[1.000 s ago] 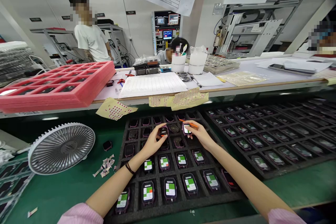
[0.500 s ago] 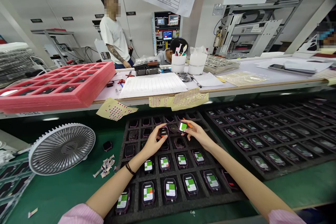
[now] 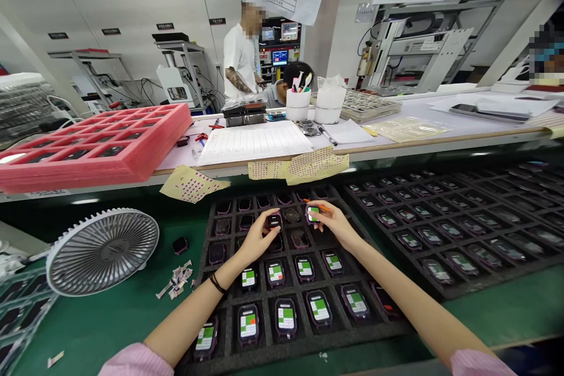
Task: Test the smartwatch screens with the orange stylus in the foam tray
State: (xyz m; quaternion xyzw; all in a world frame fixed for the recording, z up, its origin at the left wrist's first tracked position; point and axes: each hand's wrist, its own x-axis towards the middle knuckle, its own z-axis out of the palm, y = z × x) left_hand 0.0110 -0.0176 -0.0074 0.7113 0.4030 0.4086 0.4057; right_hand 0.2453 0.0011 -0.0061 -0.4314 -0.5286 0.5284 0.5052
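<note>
Over the black foam tray [image 3: 264, 354], my left hand [image 3: 259, 236] is closed on a smartwatch body [image 3: 274, 221] with a dark screen showing small lit marks. Close by on the right, my right hand [image 3: 333, 222] grips another smartwatch body [image 3: 313, 214], its screen lit white and green. An orange strip [image 3: 324, 207] shows by the fingers of that hand. Rows of watch bodies lie in the tray's compartments; the near rows have lit green-and-white screens, such as this watch [image 3: 286, 317], while the far rows look dark. My wrists hide part of the tray.
A second tray of watches [image 3: 440, 238] lies to the right. On the left are a grey fan [image 3: 106, 251], a loose dark watch [image 3: 180, 245] and small paper strips [image 3: 178, 279]. A shelf above holds a pink foam tray [image 3: 150, 147]. Two people [image 3: 238, 61] are beyond it.
My right hand has shifted slightly right with its watch, whose screen now tilts more. My left hand stays nearly still. A person in the background has walked to the right.
</note>
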